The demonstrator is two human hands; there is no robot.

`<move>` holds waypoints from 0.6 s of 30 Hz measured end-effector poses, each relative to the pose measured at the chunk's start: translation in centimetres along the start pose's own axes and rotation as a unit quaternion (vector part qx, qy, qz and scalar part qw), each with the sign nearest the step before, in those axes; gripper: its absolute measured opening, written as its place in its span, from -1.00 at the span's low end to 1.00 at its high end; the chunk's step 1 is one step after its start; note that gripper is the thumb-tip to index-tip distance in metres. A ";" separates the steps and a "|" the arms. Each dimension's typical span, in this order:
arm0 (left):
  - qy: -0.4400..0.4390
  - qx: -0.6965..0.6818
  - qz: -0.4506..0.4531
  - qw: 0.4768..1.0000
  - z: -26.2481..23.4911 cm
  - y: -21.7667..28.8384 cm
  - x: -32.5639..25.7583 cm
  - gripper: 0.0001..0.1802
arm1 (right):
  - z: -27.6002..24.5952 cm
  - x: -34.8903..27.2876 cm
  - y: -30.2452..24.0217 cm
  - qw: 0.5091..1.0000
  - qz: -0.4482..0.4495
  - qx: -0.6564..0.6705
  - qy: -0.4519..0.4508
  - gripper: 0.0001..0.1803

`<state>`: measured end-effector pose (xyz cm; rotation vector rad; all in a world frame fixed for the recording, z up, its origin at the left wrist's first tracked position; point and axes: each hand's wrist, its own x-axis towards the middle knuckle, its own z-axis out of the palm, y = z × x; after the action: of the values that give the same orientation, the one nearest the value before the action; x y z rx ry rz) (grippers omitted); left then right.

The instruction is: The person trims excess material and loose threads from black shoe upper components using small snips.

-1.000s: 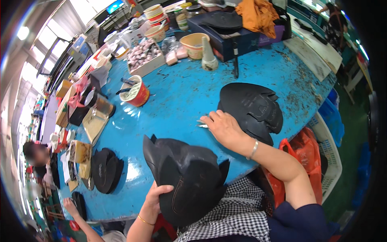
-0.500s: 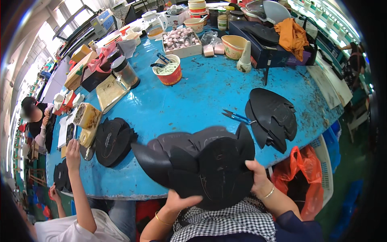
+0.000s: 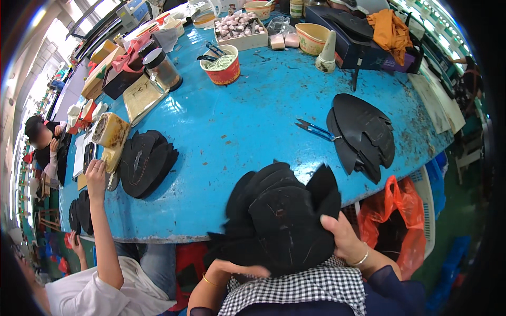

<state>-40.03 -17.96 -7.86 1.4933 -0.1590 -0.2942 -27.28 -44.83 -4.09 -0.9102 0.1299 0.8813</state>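
Observation:
A fanned stack of black leather-like cut pieces (image 3: 279, 221), some with thin stitched lines, is held above my lap at the table's near edge. My left hand (image 3: 237, 269) grips its lower left, the thumb lying across the front and the other fingers hidden behind. At its right side my right hand (image 3: 340, 236) is closed on the edge, thumb in front. Beyond it, a second pile of black pieces (image 3: 363, 134) lies on the blue table, with blue-handled thread snips (image 3: 316, 129) touching its left edge.
To the left is another black pile (image 3: 145, 166) beside a yellowish block (image 3: 110, 131). A co-worker's hand (image 3: 96, 176) reaches in there. A red tub of cord (image 3: 221, 66) stands farther back. An orange bag (image 3: 395, 221) hangs by the right edge.
The held stack has tilted and drawn together, its long left flap swinging down toward me. Both hands keep their grip. The view has shifted slightly, with the table's things sitting higher.

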 end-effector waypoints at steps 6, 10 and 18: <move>0.320 -0.378 0.053 0.867 2.3 2.6 4.7 -0.20 | 0.5 2.4 -1.5 0.989 -0.145 -0.009 -0.029 -0.08; 0.111 -0.386 0.051 0.915 0.9 0.0 2.8 0.03 | 1.1 1.8 -2.5 0.991 -0.135 0.016 -0.020 0.07; 0.034 -0.324 0.012 0.946 0.0 0.6 3.5 0.11 | 0.0 1.9 -2.2 0.984 -0.100 0.099 -0.108 0.04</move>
<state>-36.66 -18.95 -7.47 0.8458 -0.0177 -0.2430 -24.46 -44.36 -3.50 -0.6259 -0.0610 0.7588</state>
